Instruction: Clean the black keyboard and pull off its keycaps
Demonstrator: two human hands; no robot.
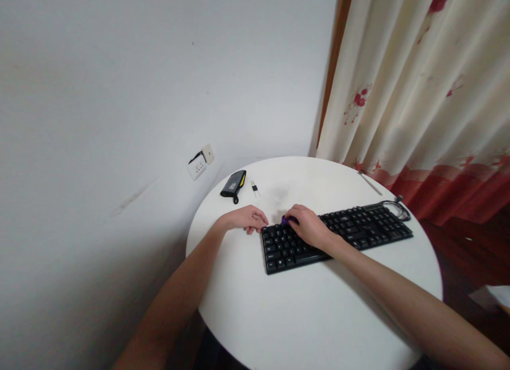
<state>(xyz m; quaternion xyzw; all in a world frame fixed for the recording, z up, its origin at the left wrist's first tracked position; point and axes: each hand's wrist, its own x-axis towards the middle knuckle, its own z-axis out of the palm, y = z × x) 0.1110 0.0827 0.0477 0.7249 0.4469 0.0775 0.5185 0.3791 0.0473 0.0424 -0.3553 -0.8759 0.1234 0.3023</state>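
A black keyboard [279, 256] lies slightly slanted across the round white table. At its back left corner is my left hand [246, 219], its bent fingers closed against the corner. Over the left part of the keys reaches my right hand [306, 225], closed on a small purple object [284, 220] by the back edge. My fingers cover most of that object, so its kind cannot be made out. The keyboard's black cable [403, 213] is looped at the far right end.
Behind my left hand lie a dark grey pouch [233, 183] with a yellow patch and a small black-and-metal wire tool [255, 188]. A thin metallic stick [370, 184] rests near the back right table edge. Wall sockets [197, 167] and a curtain [398, 83] border the table [255, 306].
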